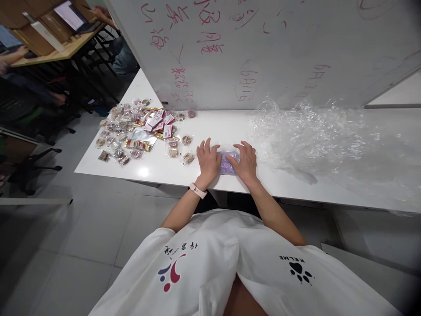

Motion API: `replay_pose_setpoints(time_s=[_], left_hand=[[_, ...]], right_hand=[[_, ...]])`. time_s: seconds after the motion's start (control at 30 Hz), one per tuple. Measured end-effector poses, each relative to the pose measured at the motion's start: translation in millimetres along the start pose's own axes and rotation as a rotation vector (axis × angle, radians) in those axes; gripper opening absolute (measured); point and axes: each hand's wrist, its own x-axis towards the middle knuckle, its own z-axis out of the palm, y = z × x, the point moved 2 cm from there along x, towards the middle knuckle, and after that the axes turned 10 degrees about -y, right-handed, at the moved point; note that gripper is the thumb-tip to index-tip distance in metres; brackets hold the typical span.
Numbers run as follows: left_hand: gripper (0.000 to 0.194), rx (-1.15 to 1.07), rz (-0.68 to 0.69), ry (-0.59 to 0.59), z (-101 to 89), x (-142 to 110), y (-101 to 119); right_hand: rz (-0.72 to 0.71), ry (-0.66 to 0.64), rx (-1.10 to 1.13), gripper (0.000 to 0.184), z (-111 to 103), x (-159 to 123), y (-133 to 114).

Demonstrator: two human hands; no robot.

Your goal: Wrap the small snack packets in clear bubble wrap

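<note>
A small purple packet (pixel 228 163) in clear, shiny plastic lies flat near the table's front edge, between my two hands. My left hand (pixel 208 163), a pale pink band on its wrist, grips the packet's left side with the thumb along it. On the right side, my right hand (pixel 246 163) holds it with the thumb pressed on its top. The other fingers of both hands are bent and spread around the packet's far corners. Just left of my left hand lies a small clear-wrapped snack (pixel 188 158).
A pile of small wrapped snacks (pixel 115 140), with red-and-white packets (pixel 167 131) and a gold-and-red sachet (pixel 138 145), covers the table's left part. Crumpled clear plastic film (pixel 312 136) spreads over the right. A whiteboard (pixel 279 52) stands behind. Other people sit at a desk (pixel 66 50).
</note>
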Motion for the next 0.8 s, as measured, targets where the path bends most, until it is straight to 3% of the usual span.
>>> replay_pose_setpoints(time_s=[0.13,0.23,0.33,0.4,0.5,0.6,0.7,0.77,0.8], left_hand=[[0.056,-0.189,-0.099,-0.193,-1.0,4.1,-7.4],[0.059,-0.263,-0.057,-0.249,0.9,-0.1,-5.2],[0.05,-0.284,0.016,-0.114,5.4,-12.1,-1.5],[0.041,-0.267,0.134,0.006,8.2,-22.5,2.7],[0.026,-0.19,0.322,0.11,9.2,-38.1,13.2],[0.026,-0.164,0.403,0.16,4.5,-52.8,25.4],[0.039,-0.196,0.33,0.178,-1.7,-65.5,29.1],[0.039,-0.208,0.205,0.17,-3.0,-71.2,24.1],[0.038,-0.201,0.132,0.169,-2.3,-72.8,20.1]], right_hand=[[0.004,-0.126,0.082,0.053,6.3,8.6,11.8],[-0.045,-0.225,0.233,0.044,-0.5,7.7,13.0],[-0.035,-0.377,0.448,0.052,-18.3,1.7,14.6],[-0.041,-0.515,0.567,0.057,-31.4,-4.2,14.7],[-0.066,-0.652,0.579,0.041,-47.8,-16.7,9.6],[-0.059,-0.583,0.437,0.03,-67.9,-34.6,1.0],[-0.104,-0.479,0.399,0.029,-106.9,-55.6,5.0],[-0.145,-0.274,0.454,0.023,-148.9,-61.8,28.4],[-0.158,-0.075,0.485,0.02,-174.6,-60.0,48.2]])
